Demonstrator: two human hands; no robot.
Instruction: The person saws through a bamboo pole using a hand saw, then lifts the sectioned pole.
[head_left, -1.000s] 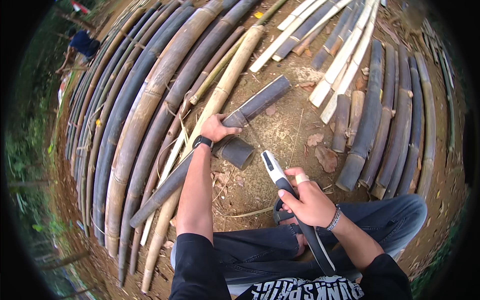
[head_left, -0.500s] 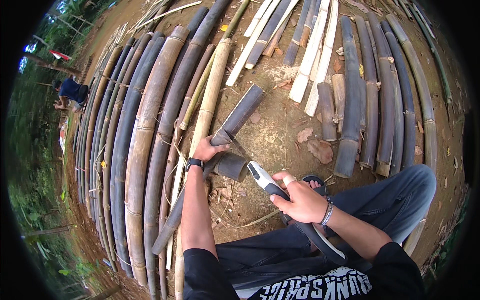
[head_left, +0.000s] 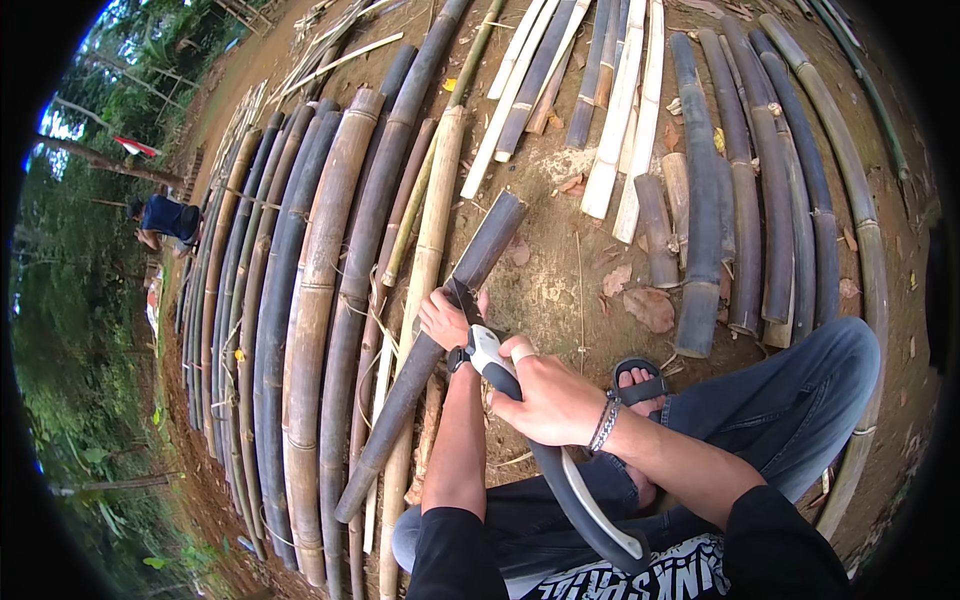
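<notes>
A dark bamboo pole (head_left: pixel 400 415) slants from the ground at lower left up toward the middle. My left hand (head_left: pixel 446 318) is wrapped round it partway along, a black watch on the wrist. Closed on the white-and-black handle of a hand saw (head_left: pixel 590 510) is my right hand (head_left: pixel 560 398), just right of the left one. The saw's dark blade lies across the pole close to my left fingers; most of it is hidden by the hand and the handle. Beyond the blade, the pole's upper part (head_left: pixel 490 240) ends in a cut face.
Long bamboo poles (head_left: pixel 310 290) lie side by side on my left. Shorter dark poles (head_left: pixel 697 200) and pale split strips (head_left: pixel 625 110) lie at right and far. My bent knee (head_left: pixel 830 370) and sandalled foot (head_left: pixel 640 385) are at right. A person (head_left: pixel 170 218) crouches far left.
My right hand has pushed the saw up and left, bringing its handle close to my left hand. The view has shifted, and the short bamboo piece beneath the pole no longer shows.
</notes>
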